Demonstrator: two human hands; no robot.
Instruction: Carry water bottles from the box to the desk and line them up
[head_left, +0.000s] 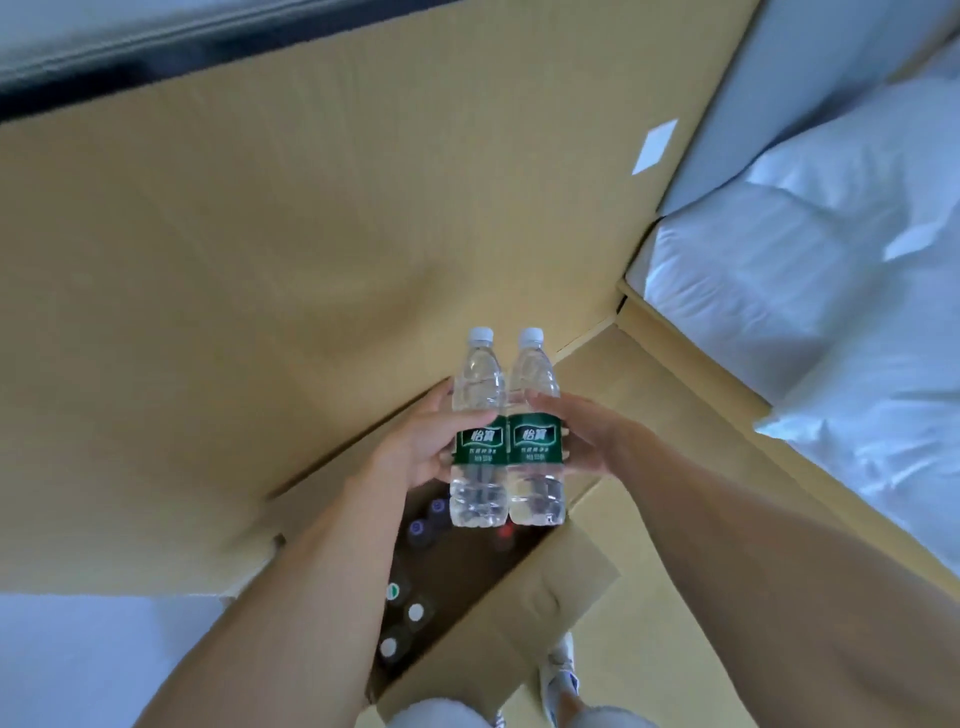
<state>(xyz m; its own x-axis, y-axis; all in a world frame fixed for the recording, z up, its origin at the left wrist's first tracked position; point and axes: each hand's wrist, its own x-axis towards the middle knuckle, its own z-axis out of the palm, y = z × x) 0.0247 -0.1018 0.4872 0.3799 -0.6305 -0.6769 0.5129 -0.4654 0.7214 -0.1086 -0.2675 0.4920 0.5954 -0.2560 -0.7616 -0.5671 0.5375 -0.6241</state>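
Two water bottles are held upright side by side, their sides touching, above the open box (545, 587). The left hand (415, 447) grips the left bottle (478, 415) — thumb curled across the front just above the green label, fingers wrapped behind it. The right hand (587, 436) holds the right bottle (535, 415) the same way from the other side, thumb laid over the clear shoulder above the label and fingers curled round the back. Both bottles have white caps, clear ribbed bodies and matching green labels with white lettering, and their caps stand level with one another beyond the knuckles.

Below the hands and between the forearms, the box interior is dark. More bottles stand inside it, seen from above as caps: several white ones (415, 613) nearer the body, a bluish one (418, 529) under the left wrist, and what looks like a red one (505, 531) just beneath the held pair — the shadow makes the colours hard to trust.

A large cardboard flap (260, 291) rises beyond and to the left of the hands. To the right of the right forearm lies a bed with white bedding (810, 270). Near the body, under the right arm, a white shoe (561, 670) shows on the floor.
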